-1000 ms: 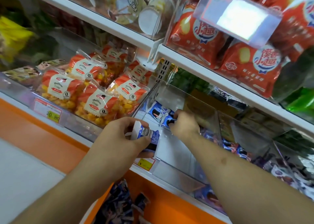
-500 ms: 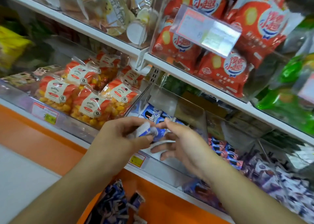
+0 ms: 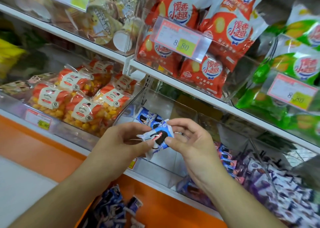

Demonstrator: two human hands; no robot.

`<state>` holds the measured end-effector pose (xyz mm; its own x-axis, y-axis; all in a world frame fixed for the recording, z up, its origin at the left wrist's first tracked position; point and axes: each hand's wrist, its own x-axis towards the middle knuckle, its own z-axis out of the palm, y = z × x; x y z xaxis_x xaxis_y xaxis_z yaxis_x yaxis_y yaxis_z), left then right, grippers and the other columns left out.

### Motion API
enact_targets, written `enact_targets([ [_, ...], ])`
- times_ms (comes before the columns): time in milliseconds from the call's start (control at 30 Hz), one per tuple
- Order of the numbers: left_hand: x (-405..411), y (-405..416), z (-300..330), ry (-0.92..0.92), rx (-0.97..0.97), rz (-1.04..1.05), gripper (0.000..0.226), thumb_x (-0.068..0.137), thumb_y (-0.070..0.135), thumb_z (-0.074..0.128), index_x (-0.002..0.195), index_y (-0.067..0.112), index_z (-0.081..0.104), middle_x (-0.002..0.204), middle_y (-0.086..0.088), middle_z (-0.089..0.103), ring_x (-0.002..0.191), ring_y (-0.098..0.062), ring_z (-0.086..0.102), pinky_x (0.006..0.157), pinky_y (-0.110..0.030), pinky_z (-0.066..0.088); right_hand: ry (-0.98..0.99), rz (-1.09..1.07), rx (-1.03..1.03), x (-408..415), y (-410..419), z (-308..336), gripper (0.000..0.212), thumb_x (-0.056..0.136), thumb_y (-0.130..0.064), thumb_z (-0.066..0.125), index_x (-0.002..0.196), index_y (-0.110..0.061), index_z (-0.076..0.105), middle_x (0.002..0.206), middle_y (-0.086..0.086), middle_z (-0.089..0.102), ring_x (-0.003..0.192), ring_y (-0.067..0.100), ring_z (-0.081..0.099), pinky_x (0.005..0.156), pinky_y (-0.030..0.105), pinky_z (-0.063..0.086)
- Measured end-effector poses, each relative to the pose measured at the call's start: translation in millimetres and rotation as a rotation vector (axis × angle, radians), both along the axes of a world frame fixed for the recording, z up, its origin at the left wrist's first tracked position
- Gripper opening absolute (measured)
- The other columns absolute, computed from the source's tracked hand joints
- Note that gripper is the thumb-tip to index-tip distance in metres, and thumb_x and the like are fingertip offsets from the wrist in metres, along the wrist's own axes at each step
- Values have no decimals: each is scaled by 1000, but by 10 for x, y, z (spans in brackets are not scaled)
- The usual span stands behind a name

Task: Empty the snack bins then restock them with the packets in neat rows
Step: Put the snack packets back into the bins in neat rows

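My left hand (image 3: 121, 141) and my right hand (image 3: 188, 141) meet in front of a clear plastic bin (image 3: 173, 169) on the lower shelf. Between them they pinch small blue-and-white cookie packets (image 3: 160, 135), the left hand from the left side, the right thumb and fingers from the right. Two more blue packets (image 3: 147, 118) lie at the back of that bin, whose floor is otherwise mostly bare. A pile of similar blue packets (image 3: 110, 212) lies below the shelf near the bottom edge.
Orange-striped bags of yellow snacks (image 3: 83, 99) fill the bin to the left. Blue and purple packets (image 3: 270, 181) fill the bins to the right. Red snack bags (image 3: 204, 37) and green bags (image 3: 294, 63) sit on the shelf above, behind price tags. An orange shelf base (image 3: 43, 151) runs below.
My right hand came out of the bin's back toward me and met the left hand. Both now pinch the packets together. The camera tilted up a little.
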<state>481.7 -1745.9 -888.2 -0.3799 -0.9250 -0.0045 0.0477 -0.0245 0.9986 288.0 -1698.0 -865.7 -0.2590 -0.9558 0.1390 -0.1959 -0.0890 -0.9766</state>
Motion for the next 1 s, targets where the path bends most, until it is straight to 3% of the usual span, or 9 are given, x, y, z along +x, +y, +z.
enact_targets([
  [133, -49, 2, -19, -67, -33, -68, 41, 83, 14, 87, 112, 40, 75, 101, 1, 77, 88, -20, 77, 85, -50, 63, 42, 8, -6, -78, 64, -7, 43, 81, 14, 79, 107, -20, 80, 105, 9, 79, 101, 26, 76, 86, 33, 61],
  [267, -143, 50, -33, -171, -111, -162, 39, 86, 26, 84, 113, 51, 68, 100, 5, 75, 89, -13, 76, 89, -46, 61, 108, 2, 52, -106, 81, 0, 43, 85, 10, 77, 112, -24, 78, 103, 0, 81, 103, 15, 76, 91, 32, 61],
  [433, -189, -21, -47, -25, 48, -5, 32, 83, 10, 85, 106, 15, 64, 93, -5, 80, 82, -29, 78, 88, -58, 60, 51, -47, 168, -98, 93, -62, 23, 95, -13, 75, 111, -30, 74, 107, -7, 79, 97, 13, 76, 95, 42, 60],
  [500, -199, -39, -68, -24, 68, 24, 34, 80, 11, 88, 102, 10, 62, 89, -7, 80, 83, -35, 77, 89, -60, 59, 74, -14, 198, -89, 123, -77, 23, 92, -14, 80, 108, -28, 74, 106, -9, 77, 85, 19, 78, 88, 44, 63],
  [600, -212, -45, -132, -163, -44, 6, 38, 74, 29, 93, 100, 29, 64, 91, 2, 78, 84, -26, 74, 79, -47, 59, 188, -31, 155, -116, 149, -89, 25, 89, -11, 84, 103, -30, 77, 103, -11, 76, 73, 23, 72, 72, 35, 62],
  [700, -220, -49, -165, -320, -200, -50, 58, 72, 38, 92, 116, 57, 60, 109, 11, 72, 99, -13, 73, 89, -40, 60, 307, -20, 165, -183, 154, -157, 25, 89, -17, 84, 102, -38, 79, 99, 4, 76, 82, 33, 68, 75, 43, 63],
  [833, -303, -101, -132, -511, -358, -27, 30, 79, 37, 88, 96, 52, 68, 90, 21, 75, 81, 2, 71, 67, -19, 56, 591, -82, 133, -403, 212, -206, 32, 96, -22, 75, 120, -43, 71, 117, -26, 66, 110, -4, 60, 97, 15, 48],
  [933, -498, -268, -133, -609, -379, 16, 19, 82, 35, 87, 87, 42, 69, 82, 14, 73, 61, 2, 64, 48, -12, 44, 881, -224, 73, -693, 217, -281, 37, 98, -22, 68, 132, -34, 65, 132, -23, 56, 128, -2, 48, 114, 20, 37],
  [1000, -695, -441, -156, -639, -390, 8, 16, 84, 34, 85, 88, 37, 69, 83, 12, 70, 52, -2, 58, 43, -11, 37, 906, -250, 64, -819, 227, -378, 32, 100, -26, 67, 131, -29, 68, 135, -19, 56, 127, -2, 49, 114, 20, 39],
])
